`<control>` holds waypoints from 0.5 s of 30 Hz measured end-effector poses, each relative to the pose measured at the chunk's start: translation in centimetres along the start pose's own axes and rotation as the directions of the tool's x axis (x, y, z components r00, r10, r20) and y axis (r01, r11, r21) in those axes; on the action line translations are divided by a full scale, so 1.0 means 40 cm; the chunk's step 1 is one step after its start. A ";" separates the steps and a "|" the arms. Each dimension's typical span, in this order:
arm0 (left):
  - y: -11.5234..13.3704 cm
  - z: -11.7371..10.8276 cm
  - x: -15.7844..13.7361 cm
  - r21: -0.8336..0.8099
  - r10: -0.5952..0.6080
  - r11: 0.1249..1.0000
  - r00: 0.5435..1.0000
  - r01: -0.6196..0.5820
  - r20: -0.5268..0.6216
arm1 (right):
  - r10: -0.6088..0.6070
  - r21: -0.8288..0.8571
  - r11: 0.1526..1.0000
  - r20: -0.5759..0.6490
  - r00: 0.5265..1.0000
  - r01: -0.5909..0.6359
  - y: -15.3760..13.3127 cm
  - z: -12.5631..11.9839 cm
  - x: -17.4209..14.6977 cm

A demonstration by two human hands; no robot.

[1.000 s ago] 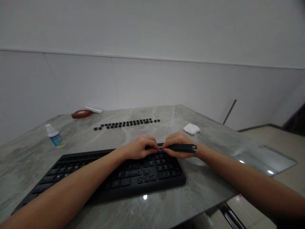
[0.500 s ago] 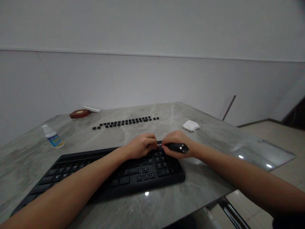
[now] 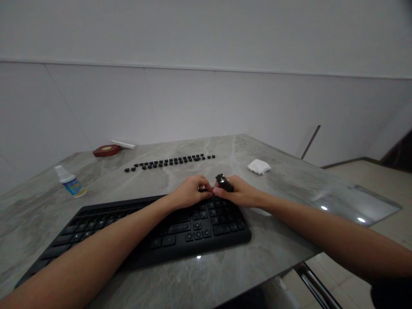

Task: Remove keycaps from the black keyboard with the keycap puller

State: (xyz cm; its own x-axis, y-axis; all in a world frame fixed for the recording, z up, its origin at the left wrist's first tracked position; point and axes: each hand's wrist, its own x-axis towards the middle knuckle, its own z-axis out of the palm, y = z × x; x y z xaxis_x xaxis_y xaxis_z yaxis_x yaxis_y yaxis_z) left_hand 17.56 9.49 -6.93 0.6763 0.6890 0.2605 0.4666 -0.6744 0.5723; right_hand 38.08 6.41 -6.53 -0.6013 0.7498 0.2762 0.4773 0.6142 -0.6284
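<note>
A black keyboard [image 3: 185, 249] lies at a slant in front of me, partly hidden under my left forearm. My left hand [image 3: 190, 191] is over its far edge, thumb and fingers pinched. Something small and dark shows at those fingertips, too small to name. Beside it, my right hand [image 3: 237, 191] is closed around a short black tool with a shiny metal end [image 3: 224, 182]. That end points up and away from the keyboard; the tool's other end is hidden by the fingers. Both hands' fingertips nearly meet above the number pad's upper left.
Several small black keycaps [image 3: 170, 162] lie in two rows beyond the keyboard. A spray bottle [image 3: 71, 183] stands at the left, and a white folded cloth [image 3: 259, 166] lies at the right. A red-brown box [image 3: 106, 150] and a white strip [image 3: 123, 144] sit near the wall.
The tool in my right hand has turned from pointing right to pointing up and left. My left hand has stayed near the same spot, fingers pinched.
</note>
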 end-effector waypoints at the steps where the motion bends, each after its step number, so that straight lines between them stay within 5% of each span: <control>1: -0.001 0.001 0.001 0.002 -0.005 1.000 1.000 0.005 -0.002 | 0.018 0.033 0.999 0.031 0.999 -0.019 -0.001 -0.005 0.001; 8: 0.001 0.002 0.000 -0.019 -0.021 1.000 1.000 0.021 0.009 | 0.209 -0.001 0.978 0.091 0.974 -0.210 -0.002 -0.012 0.011; 15: 0.007 -0.002 -0.002 0.043 -0.016 0.999 1.000 0.016 -0.002 | 0.215 -0.068 0.976 0.118 0.969 -0.208 -0.017 -0.014 0.020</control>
State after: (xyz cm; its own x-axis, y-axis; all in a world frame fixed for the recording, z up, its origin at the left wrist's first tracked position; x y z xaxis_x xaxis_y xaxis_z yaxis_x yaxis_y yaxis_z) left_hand 17.60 9.29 -6.74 0.6677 0.7002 0.2530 0.5016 -0.6742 0.5420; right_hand 37.60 6.73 -5.47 -0.5555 0.8302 0.0469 0.6344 0.4596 -0.6215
